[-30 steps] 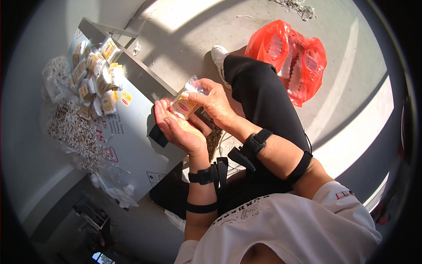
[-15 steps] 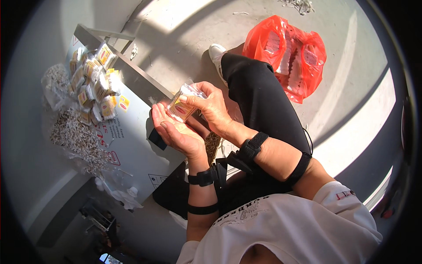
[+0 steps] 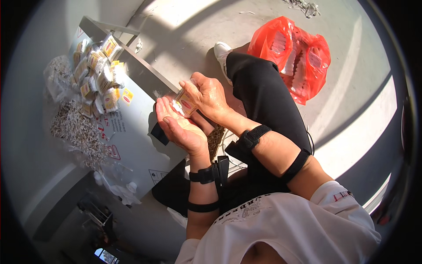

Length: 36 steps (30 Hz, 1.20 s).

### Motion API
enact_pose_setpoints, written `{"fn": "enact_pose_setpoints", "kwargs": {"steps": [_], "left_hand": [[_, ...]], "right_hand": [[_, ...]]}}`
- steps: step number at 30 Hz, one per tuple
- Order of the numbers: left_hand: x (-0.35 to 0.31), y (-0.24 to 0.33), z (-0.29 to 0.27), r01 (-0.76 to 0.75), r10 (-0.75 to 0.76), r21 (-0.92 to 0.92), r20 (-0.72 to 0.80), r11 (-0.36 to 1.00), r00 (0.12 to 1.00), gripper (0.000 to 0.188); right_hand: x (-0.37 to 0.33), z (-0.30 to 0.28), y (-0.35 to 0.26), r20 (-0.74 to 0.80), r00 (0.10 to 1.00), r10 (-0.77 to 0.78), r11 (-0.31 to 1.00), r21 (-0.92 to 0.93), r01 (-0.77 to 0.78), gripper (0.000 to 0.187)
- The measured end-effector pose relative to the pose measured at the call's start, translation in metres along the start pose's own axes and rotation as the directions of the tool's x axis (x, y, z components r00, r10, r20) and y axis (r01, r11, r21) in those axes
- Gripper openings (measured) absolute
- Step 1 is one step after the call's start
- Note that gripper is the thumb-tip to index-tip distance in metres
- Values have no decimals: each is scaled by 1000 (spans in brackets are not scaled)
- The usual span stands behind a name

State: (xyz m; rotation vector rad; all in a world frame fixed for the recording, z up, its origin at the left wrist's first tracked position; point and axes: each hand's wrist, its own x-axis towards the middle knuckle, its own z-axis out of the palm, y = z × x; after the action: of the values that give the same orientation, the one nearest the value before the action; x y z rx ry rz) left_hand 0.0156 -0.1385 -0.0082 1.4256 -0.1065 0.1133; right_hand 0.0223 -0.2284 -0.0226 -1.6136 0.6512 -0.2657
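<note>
My right hand grips a small clear packet of cotton swabs with a yellow and red label, thumb on the near side. The packet is tilted, its white swab tips pointing down at my left palm. My left hand lies palm up just beneath it, fingers stretched out; whether the packet touches the palm I cannot tell. To the left, a heap of similar filled swab packets lies on a pale printed surface. A mound of loose cotton swabs spreads on the near side of that heap.
A red plastic bag with stacked white-edged bundles sits on the floor beyond my right leg. A metal bar edges the work surface. Crumpled clear plastic hangs at its near corner. White scraps lie on the far floor.
The packet has turned in my right hand, so its swab tips now face down toward my left palm. My right fingers have shifted over its upper end. The view has shifted slightly.
</note>
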Motion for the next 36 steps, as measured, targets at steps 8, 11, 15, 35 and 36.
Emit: {"fn": "enact_pose_setpoints", "kwargs": {"steps": [8, 11, 15, 35, 36], "left_hand": [[-16, 3, 0, -48, 48, -26, -15, 998, 999, 63], [-11, 1, 2, -60, 57, -84, -37, 995, 998, 68], [-2, 3, 9, 49, -65, -121, -126, 991, 990, 73], [-9, 12, 19, 129, -137, -67, -132, 989, 982, 73], [-10, 12, 18, 109, -114, -43, -120, 993, 986, 73]], "right_hand": [[2, -19, -7, 9, 1000, 1, 1000, 7, -1, 45], [9, -17, 7, 132, 988, 85, 905, 404, -132, 37], [4, -9, 19, 207, 978, 27, 906, 408, -111, 27], [4, -12, 13, 295, 955, 35, 895, 415, -161, 20], [4, -17, 11, 347, 935, 67, 908, 368, -202, 33]]}}
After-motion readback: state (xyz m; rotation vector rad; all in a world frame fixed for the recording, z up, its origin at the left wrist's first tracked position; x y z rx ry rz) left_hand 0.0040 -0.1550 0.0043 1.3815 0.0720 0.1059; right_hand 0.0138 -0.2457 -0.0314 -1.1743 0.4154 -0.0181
